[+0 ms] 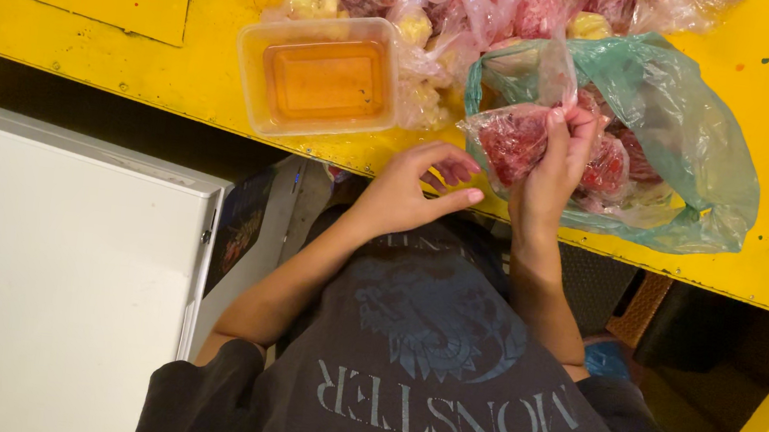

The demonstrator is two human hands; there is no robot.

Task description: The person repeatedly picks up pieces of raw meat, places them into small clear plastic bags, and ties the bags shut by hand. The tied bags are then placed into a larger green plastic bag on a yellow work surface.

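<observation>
Right hand [557,163]: fingers closed around a small clear packet of red filling [513,142], pinching its gathered top so the contents hang sealed below. The packet sits at the mouth of a green plastic bag [696,153], just over the near edge of the yellow bench [135,56].

Left hand [416,186]: half curled, fingers bent inward, holding nothing; it hovers at the bench's near edge just beside the packet, placed to steady it or the bag.

Green plastic bag: lies slumped on its side toward the right of the bench, mouth facing the person, with several more red packets inside, which keeps them gathered.

Clear plastic tub [318,76]: open, holding orange liquid, set near the bench's near edge left of the hands.

Heap of small packets [444,8]: red and yellow fillings, piled loose at the far edge, touching the tub and bag.
</observation>
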